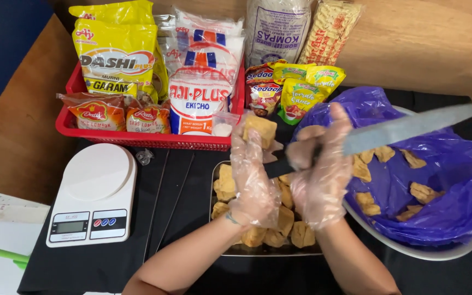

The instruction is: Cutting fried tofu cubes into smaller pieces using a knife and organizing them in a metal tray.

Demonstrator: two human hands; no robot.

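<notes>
At the centre of the frame, the gloved left hand point(253, 180) pinches a tofu puff point(260, 130) by its sides; it looks light, spongy and greasy. The right hand point(319, 175) is clenched round a knife point(405, 129).

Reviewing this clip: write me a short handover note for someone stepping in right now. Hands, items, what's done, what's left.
Left hand, gloved, holds one fried tofu piece up over the metal tray.
Right hand, gloved, has its grip on the knife, blade pointing right over the purple bag.
Done, apparently: a pile of tofu sits in the tray.
Left, apparently: several pieces remain in the bag inside the white bowl.
</notes>
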